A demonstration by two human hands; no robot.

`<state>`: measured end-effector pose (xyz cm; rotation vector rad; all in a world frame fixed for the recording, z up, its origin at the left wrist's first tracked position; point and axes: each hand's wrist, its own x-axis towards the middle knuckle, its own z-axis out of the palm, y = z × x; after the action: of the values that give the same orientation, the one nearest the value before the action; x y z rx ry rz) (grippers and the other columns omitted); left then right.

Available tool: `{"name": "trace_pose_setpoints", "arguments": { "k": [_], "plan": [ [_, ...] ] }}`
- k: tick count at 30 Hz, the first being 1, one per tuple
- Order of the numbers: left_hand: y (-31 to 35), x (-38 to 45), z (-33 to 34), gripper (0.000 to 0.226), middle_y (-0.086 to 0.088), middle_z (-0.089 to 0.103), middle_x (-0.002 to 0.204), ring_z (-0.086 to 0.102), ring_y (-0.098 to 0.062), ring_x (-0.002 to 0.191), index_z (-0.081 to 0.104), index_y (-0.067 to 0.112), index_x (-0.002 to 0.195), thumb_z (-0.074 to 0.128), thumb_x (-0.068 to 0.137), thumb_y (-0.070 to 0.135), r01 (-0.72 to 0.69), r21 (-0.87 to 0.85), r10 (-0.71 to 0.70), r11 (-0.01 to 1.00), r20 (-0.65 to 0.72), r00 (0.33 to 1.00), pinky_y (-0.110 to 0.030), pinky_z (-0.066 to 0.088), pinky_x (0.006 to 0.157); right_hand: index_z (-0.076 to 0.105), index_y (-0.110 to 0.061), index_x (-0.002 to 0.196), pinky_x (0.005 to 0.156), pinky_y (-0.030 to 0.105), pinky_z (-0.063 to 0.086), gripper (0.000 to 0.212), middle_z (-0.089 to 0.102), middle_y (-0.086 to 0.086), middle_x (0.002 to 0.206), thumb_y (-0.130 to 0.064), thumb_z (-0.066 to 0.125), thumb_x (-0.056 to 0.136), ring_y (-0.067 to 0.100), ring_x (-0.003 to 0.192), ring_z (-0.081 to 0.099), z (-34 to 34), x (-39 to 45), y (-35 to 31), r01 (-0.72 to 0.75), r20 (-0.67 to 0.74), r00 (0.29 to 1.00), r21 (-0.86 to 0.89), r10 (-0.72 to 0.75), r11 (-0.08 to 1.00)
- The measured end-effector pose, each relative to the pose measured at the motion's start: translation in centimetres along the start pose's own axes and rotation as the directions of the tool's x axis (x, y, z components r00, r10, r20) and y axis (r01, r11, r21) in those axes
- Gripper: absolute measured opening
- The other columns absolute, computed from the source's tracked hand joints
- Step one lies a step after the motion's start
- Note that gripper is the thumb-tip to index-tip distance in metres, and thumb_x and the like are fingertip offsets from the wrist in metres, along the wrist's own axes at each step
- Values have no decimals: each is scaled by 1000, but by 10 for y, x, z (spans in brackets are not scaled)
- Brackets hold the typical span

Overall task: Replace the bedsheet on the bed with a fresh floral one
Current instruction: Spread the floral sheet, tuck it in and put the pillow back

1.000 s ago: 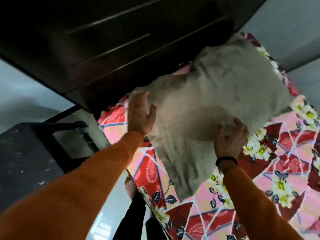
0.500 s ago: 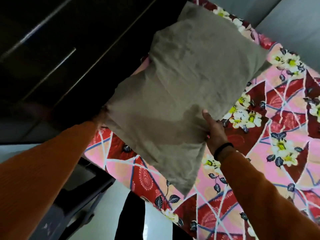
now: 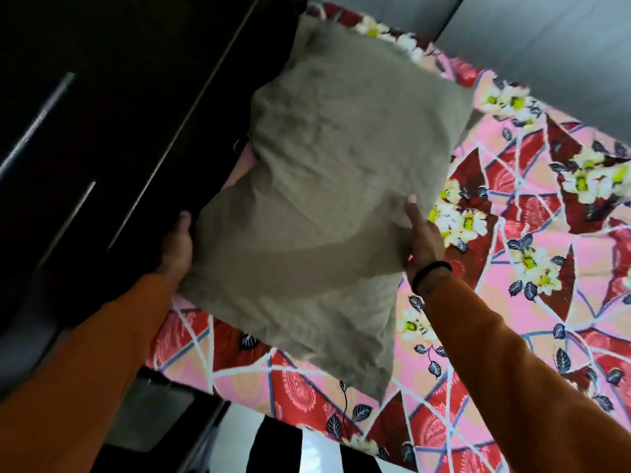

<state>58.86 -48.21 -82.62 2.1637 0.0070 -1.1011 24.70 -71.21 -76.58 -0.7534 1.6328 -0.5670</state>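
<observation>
A grey-green pillow (image 3: 327, 186) is lifted above the head end of the bed, tilted with its far end toward the headboard. My left hand (image 3: 177, 244) grips its left edge, thumb on top and fingers hidden underneath. My right hand (image 3: 421, 240), with a black band at the wrist, holds the right edge the same way. Under the pillow lies the floral sheet (image 3: 532, 268), pink and red with white-yellow flowers, spread over the mattress.
A dark wooden headboard (image 3: 112, 124) fills the upper left. A grey wall (image 3: 546, 46) runs behind the bed at the upper right. Pale floor and my dark trouser legs (image 3: 276, 448) show at the bottom edge, beside a dark piece of furniture (image 3: 164, 418).
The pillow has risen off the sheet and swung its far end toward the headboard. Both hands have shifted from pressing on top of it to gripping its side edges.
</observation>
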Motion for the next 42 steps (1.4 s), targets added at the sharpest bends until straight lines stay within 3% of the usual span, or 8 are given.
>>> {"name": "trace_pose_setpoints", "arguments": {
  "k": [5,16,23,27,29,32,36,42],
  "plan": [
    [100,-35,46,54,1,58,142,52,-23,131,55,33,142,46,99,64,-412,279,351,867,244,904,-32,37,100,68,-19,119,87,39,62,84,77,-5,107,-64,93,54,16,93,75,12,0,-21,78,47,996,-37,-76,996],
    [146,-33,92,112,3,62,139,59,-28,125,54,35,144,69,51,95,-293,182,244,939,250,937,-49,45,110,67,-22,120,93,44,60,91,76,-3,110,-61,95,43,20,98,74,-12,15,-7,-3,139,990,-35,8,999],
    [132,-40,102,116,-5,33,164,36,-39,146,20,24,161,52,72,92,-201,386,181,900,89,980,-54,30,119,46,-19,138,103,39,53,93,63,-3,131,-53,92,64,19,115,63,-23,4,-3,69,264,964,-177,-20,982],
    [118,-87,126,74,-24,37,155,34,-47,142,27,21,156,53,95,55,-484,532,608,695,-74,791,-61,27,116,31,-21,153,106,44,51,109,59,5,140,-48,91,67,24,121,62,-54,-9,7,72,335,942,-280,28,957],
    [112,-110,142,74,-27,40,150,35,-46,141,36,15,152,52,89,49,-607,549,721,574,12,693,-60,26,116,27,-18,154,106,43,49,99,57,4,134,-38,87,78,24,119,59,-82,-15,12,94,367,929,-340,40,936],
    [101,-152,176,71,-25,46,145,39,-43,137,42,12,148,50,88,48,-724,525,780,448,167,603,-59,30,116,30,-30,151,102,48,52,109,60,-4,121,-66,83,63,22,113,59,-135,-31,18,139,319,948,-405,-3,904],
    [82,-240,222,65,-20,54,142,47,-39,132,51,10,144,47,90,46,-838,457,749,299,432,503,-52,38,114,41,-32,144,95,38,54,83,66,-4,117,-59,81,76,19,108,65,-239,-76,19,113,165,985,-350,-58,930],
    [48,-434,315,58,0,71,118,66,-20,110,58,29,134,43,93,68,-877,263,495,402,744,450,-40,54,92,52,-27,137,82,32,58,70,67,-3,111,-51,82,79,16,100,69,-434,-160,52,129,-50,989,-189,-141,974]
  ]
}}
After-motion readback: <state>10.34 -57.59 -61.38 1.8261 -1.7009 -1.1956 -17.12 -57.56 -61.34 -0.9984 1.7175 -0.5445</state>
